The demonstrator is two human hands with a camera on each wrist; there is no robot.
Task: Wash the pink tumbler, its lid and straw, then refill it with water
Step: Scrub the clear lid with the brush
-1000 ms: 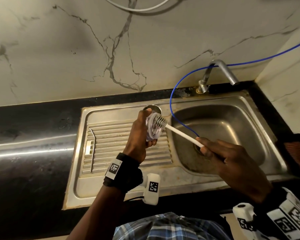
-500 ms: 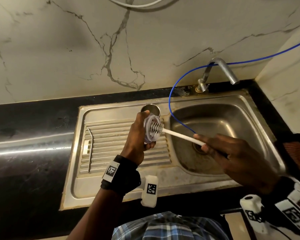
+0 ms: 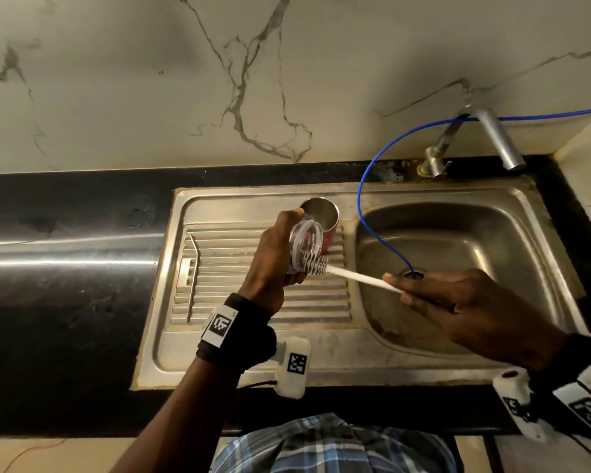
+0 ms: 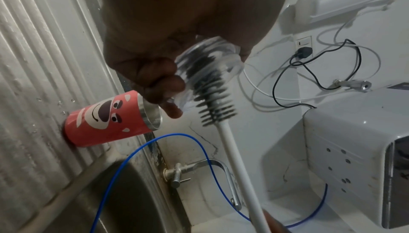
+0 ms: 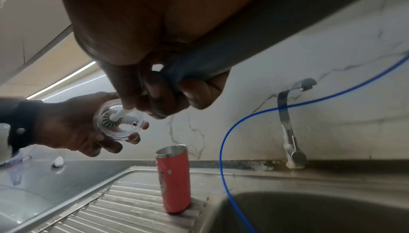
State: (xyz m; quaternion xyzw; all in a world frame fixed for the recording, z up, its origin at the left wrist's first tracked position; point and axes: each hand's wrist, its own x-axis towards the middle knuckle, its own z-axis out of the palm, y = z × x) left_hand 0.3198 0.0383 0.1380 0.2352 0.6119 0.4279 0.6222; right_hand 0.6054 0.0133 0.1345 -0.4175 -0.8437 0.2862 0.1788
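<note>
Gripping the clear lid (image 3: 306, 245) by its rim, the left hand (image 3: 273, 264) is holding it tilted above the ribbed drainboard (image 3: 226, 268), open side facing the right hand (image 3: 471, 308). The thumb is lying on the upper edge and the fingers are curling under the lower edge. The right hand is closing around the white handle of the bottle brush (image 3: 355, 276), with the fingers wrapping the shaft. The grey bristle head of the brush is sitting inside the lid, touching its inner face; in the right wrist view the head is appearing centred in the lid (image 5: 118, 124).

The pink tumbler (image 5: 173, 179) is standing upright and uncovered on the drainboard, just behind the left hand and near the edge of the sink basin (image 3: 458, 268). Its steel rim is showing open at the top, and a cartoon face is printed on its side (image 4: 106, 119). Whether it is holding water cannot be told.

The metal straw (image 3: 192, 274) is lying flat on the left part of the drainboard, well apart from both hands.

A blue tube (image 3: 372, 199) is running from the wall side down into the basin drain. The tap (image 3: 492, 138) is standing behind the basin on the black worktop (image 3: 65, 302).
</note>
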